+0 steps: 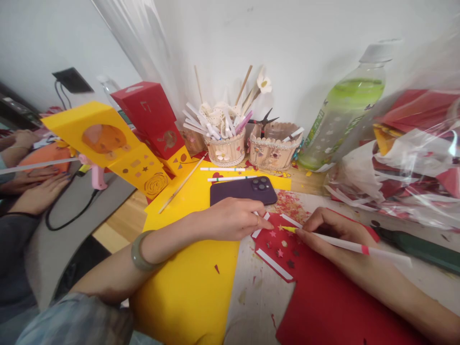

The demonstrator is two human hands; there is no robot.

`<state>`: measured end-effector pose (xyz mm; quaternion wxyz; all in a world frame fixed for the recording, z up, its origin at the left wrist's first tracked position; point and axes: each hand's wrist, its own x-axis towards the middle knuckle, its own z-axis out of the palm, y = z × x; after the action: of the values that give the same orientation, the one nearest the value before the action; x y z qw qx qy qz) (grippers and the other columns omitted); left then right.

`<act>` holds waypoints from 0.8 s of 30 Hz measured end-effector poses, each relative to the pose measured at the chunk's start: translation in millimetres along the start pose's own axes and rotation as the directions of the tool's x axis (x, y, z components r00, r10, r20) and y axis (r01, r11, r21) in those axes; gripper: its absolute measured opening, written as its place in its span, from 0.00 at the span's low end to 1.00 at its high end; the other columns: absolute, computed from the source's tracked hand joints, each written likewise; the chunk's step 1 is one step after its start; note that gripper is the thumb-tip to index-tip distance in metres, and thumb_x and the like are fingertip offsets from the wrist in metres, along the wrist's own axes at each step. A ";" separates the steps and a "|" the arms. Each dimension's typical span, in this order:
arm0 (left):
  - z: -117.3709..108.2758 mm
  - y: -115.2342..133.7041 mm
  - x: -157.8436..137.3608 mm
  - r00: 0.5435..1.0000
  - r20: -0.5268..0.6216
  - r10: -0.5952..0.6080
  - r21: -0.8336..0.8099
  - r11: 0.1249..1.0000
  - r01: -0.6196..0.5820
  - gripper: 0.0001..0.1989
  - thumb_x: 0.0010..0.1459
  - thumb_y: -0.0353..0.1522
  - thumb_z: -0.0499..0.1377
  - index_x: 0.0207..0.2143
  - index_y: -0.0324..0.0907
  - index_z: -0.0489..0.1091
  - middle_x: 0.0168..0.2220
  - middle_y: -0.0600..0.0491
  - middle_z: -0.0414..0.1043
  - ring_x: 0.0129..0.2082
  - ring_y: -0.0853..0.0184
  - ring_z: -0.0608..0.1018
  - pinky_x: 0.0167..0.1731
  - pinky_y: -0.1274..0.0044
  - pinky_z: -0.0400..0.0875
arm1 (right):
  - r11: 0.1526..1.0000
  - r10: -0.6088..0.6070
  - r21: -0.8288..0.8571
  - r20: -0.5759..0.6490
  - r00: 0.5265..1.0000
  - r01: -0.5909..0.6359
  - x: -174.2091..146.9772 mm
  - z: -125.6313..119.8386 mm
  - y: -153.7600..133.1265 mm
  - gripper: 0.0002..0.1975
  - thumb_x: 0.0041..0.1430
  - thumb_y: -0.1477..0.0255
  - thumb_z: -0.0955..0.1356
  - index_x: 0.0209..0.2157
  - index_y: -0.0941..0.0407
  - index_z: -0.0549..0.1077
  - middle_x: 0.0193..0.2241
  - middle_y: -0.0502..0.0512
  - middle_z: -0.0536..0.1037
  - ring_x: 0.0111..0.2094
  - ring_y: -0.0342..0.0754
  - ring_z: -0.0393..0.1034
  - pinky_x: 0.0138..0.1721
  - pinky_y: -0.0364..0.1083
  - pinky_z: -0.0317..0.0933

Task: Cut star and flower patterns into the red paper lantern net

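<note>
My right hand [325, 227] grips a slim white pen [350, 244] with a yellow tip and a red band. The tip meets the red card [268, 245] among small cut-out stars [280, 253]. White strips of tape [275, 265] run along the card's edges. On the card's far left part rests my left hand [239, 219], its index finger stretched out near the pen tip and the other fingers loosely bent. Just behind my left hand lies a dark purple phone [240, 188]. The red sheet continues toward me below my right forearm.
A yellow sheet [187, 292] lies under my left arm. Behind stand pen holders [226, 151], a green drink bottle [345, 115] and a plastic bag of scraps [398, 167]. Yellow [108, 139] and red boxes [151, 120] stand left. Another person's hands [39, 189] are farther left, by a pink glue gun [96, 175].
</note>
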<state>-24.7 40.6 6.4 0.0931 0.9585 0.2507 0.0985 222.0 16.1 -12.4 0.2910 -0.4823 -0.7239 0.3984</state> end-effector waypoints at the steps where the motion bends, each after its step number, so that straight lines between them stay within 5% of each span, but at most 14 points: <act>1: 0.2 0.0 0.1 1.000 0.000 -0.001 0.002 1.000 0.001 0.13 0.61 0.26 0.55 0.46 0.42 0.74 0.38 0.51 0.72 0.35 0.71 0.75 0.34 0.82 0.68 | 1.000 0.000 -0.003 -0.001 1.000 0.000 -0.1 -0.2 -0.8 0.15 0.59 0.59 0.65 0.24 0.53 0.65 0.23 0.49 0.71 0.25 0.44 0.63 0.25 0.43 0.56; 24: 4.8 -3.2 -1.6 1.000 -0.022 0.012 -0.012 1.000 -0.012 0.13 0.60 0.26 0.54 0.45 0.43 0.73 0.37 0.50 0.72 0.36 0.70 0.75 0.35 0.82 0.68 | 0.999 0.026 0.032 0.030 0.999 -0.027 0.0 0.2 -1.5 0.14 0.59 0.61 0.65 0.24 0.53 0.64 0.22 0.48 0.69 0.25 0.44 0.61 0.24 0.43 0.54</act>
<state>-26.5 42.0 0.9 0.0956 0.9583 0.2453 0.1113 221.1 15.8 -11.2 0.2828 -0.4810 -0.7151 0.4212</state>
